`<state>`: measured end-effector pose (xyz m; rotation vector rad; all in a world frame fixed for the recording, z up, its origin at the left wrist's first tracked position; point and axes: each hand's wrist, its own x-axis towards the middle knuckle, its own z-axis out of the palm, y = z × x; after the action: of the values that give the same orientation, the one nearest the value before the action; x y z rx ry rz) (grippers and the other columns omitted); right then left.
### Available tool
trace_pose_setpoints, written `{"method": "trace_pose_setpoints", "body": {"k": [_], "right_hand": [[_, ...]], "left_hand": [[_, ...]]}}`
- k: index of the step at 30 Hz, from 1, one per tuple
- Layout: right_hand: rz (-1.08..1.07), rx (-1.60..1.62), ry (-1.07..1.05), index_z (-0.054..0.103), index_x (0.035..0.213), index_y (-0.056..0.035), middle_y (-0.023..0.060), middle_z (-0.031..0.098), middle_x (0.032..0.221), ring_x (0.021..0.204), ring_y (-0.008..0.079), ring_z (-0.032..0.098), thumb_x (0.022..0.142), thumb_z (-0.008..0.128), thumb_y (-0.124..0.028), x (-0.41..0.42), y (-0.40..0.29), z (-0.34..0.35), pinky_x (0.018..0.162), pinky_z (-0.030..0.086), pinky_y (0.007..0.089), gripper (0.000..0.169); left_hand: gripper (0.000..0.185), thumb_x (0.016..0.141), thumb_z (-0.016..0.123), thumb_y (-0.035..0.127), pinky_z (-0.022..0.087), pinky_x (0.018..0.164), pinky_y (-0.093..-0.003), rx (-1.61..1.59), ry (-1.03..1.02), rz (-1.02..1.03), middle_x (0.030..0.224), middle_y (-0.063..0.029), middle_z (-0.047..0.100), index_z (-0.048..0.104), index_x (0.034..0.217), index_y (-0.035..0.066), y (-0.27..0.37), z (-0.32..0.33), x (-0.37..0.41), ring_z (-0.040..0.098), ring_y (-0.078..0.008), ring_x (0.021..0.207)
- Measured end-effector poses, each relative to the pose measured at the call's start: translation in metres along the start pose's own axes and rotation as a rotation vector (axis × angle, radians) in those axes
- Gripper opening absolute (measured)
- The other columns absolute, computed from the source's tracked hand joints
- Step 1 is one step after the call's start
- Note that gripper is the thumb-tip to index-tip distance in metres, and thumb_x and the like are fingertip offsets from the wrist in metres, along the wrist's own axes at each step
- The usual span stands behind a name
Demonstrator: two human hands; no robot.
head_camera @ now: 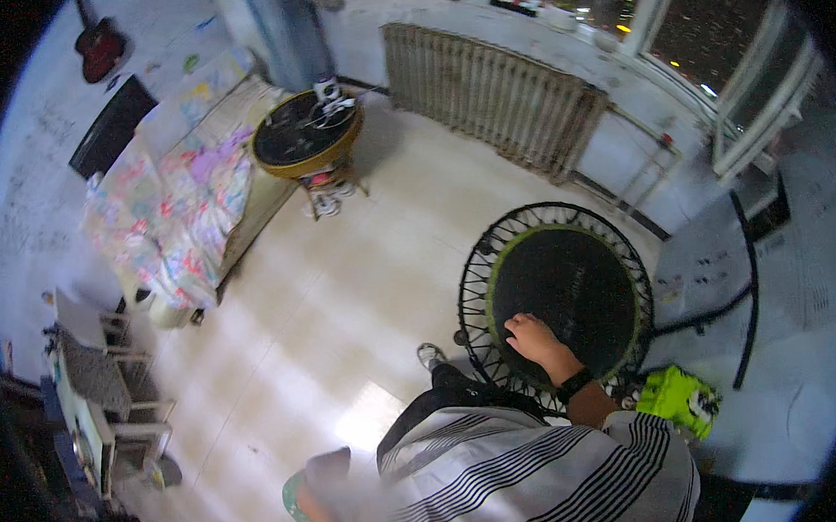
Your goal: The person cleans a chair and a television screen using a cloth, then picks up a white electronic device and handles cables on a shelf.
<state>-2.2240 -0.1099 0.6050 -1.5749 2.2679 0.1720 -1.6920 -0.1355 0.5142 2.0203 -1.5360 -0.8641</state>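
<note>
My right hand (pixel 532 336), with a black band at the wrist, is over the black mat of a small round trampoline (pixel 563 289). Its fingers are slightly bent and I see nothing in them; whether it touches the mat is unclear. At the bottom left, a bare limb that may be my left forearm (pixel 319 514) lies against a green, white-spotted thing (pixel 293 505). A greyish piece (pixel 329 464) is beside it, and blur hides the hand's shape and grip. My striped shirt (pixel 521 468) fills the lower middle, and one sneaker (pixel 430 354) stands on the tiled floor.
A radiator (pixel 487 94) runs below the open window. A round wicker table (pixel 305 136) with cables stands by a bed with a floral cover (pixel 167 217). Chairs and a white table (pixel 90 434) are at the left. A bright green bag-like item (pixel 673 400) lies beside the trampoline.
</note>
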Motion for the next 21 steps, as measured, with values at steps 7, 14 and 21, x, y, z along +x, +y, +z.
{"method": "trace_pose_setpoints", "body": {"k": [7,14,21], "right_hand": [[-0.049,0.078,0.057,0.051,0.111,-0.0043,0.0164,0.05,0.112,0.103,0.0347,0.05,0.08,0.059,-0.021,0.207,0.006,-0.07,0.084,0.044,0.0415,0.036],[-0.26,0.017,-0.003,0.054,0.105,-0.0029,0.0164,0.055,0.102,0.097,0.0343,0.051,0.076,0.063,-0.023,0.381,-0.055,-0.071,0.08,0.044,0.0425,0.036],[-0.959,0.329,-0.037,0.047,0.119,-0.0046,0.0178,0.048,0.117,0.108,0.0328,0.047,0.078,0.061,-0.025,0.481,-0.259,-0.052,0.09,0.041,0.0389,0.048]], "left_hand": [[0.04,0.064,0.067,0.021,0.047,0.071,-0.0422,0.364,-0.021,-0.008,0.083,-0.0205,0.061,0.062,0.1,0.005,0.151,0.015,0.184,0.058,-0.0378,0.078],[0.049,0.059,0.066,0.014,0.047,0.072,-0.0401,0.372,-0.076,0.168,0.089,-0.0184,0.062,0.059,0.108,0.007,0.256,0.051,0.355,0.058,-0.035,0.083],[0.044,0.059,0.063,0.01,0.047,0.074,-0.0382,0.111,-0.163,-0.002,0.087,-0.0212,0.061,0.061,0.103,0.005,0.227,0.061,0.416,0.059,-0.0365,0.081]]}}
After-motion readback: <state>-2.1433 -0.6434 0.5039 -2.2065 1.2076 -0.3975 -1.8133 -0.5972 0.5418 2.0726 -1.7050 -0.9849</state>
